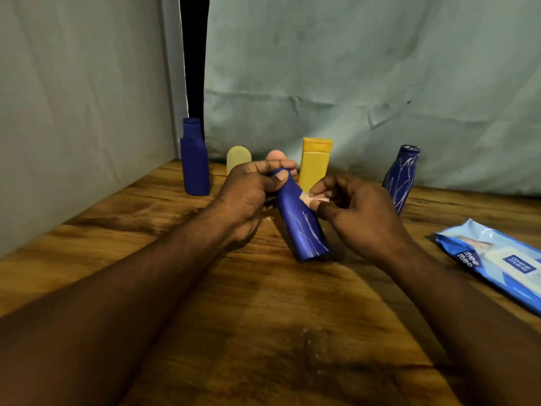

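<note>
On the brown wooden surface (263, 317), near right, lies a blue plastic wipes pack (494, 259) printed "mee mee". Beyond it, the left hand (248, 194) grips the neck of a tilted, scratched blue plastic bottle (301, 224). The right hand (360, 212) pinches a pale label scrap (311, 198) on its side. Farthest back stand a plain dark blue bottle (194, 162), a yellow flip-cap bottle (314, 165) and a second scratched blue bottle (401, 177).

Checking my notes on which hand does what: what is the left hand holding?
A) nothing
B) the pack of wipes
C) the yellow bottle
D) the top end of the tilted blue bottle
D: the left hand grips the neck end of the tilted blue bottle, while the right hand pinches a pale scrap at its side. The yellow bottle and the pack of wipes are untouched.
</note>
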